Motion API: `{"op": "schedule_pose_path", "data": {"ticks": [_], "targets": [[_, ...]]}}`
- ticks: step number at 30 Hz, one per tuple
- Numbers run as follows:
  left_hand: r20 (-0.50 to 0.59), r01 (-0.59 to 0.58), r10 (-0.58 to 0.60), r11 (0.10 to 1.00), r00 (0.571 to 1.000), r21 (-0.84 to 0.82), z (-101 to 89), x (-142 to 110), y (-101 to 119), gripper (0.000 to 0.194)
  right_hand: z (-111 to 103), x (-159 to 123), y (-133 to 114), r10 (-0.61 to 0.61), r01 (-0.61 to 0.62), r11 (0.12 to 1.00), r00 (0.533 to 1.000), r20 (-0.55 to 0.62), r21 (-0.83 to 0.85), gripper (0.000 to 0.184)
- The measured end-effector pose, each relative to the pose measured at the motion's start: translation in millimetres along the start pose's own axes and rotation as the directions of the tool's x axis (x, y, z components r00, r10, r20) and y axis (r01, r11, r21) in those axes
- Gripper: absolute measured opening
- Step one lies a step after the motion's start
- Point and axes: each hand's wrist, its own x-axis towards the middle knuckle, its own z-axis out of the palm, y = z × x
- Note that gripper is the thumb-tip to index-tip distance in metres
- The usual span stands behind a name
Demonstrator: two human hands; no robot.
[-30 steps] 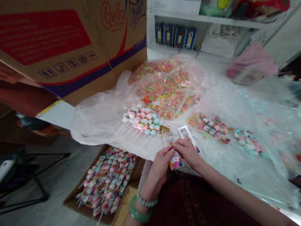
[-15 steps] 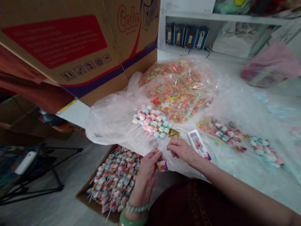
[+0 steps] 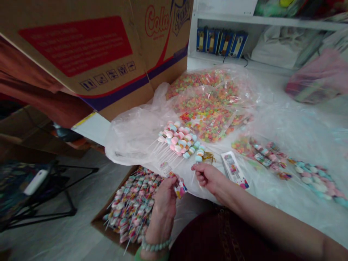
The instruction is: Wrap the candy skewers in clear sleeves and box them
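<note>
Candy skewer (image 3: 199, 158) sits pinched in the right hand (image 3: 208, 177), a printed label (image 3: 181, 190) pinched in the left hand (image 3: 164, 206).

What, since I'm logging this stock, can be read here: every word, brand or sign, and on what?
"Cola": red script on the cardboard carton.
Logo beside it: too blurred to read.
Red panel on the carton: printing too blurred to read.
Handling pictograms on the carton: signs, no readable words.
Printed card by the right hand: too small to read.
Blue box spines on the shelf: too small to read.
</note>
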Motion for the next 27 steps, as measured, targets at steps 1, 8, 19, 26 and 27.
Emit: {"op": "schedule_pose_path", "data": {"ticks": [1,8,19,26,27], "targets": [[0.024,0.005,-0.005,1.000,1.000,-0.014,1.3,0,0,0.016,-7,-9,3,-0.052,0.051,0.998,0.998,-0.018,-0.037,0.010],[0.051,-0.026,0.029,0.997,0.998,-0.066,49.2,-14,-5,0.037,-26,-55,8,-0.595,0.503,0.656,0.804,0.026,-0.563,0.018],[0.104,0.050,-0.040,0.994,0.994,-0.102,87.2,-24,-18,0.031,-46,-31,10,-0.776,0.604,0.476,0.631,0.017,-0.639,0.018],[0.051,0.090,-0.083,0.984,0.995,-0.156,83.3,-13,-9,0.005,-67,-42,-3,-0.772,0.548,0.452,0.636,-0.001,-0.704,0.023],[-0.004,0.109,-0.112,0.973,0.994,-0.205,82.2,-9,-5,0.005,-72,-46,-2,-0.806,0.556,0.396,0.591,0.013,-0.731,0.022]]}}
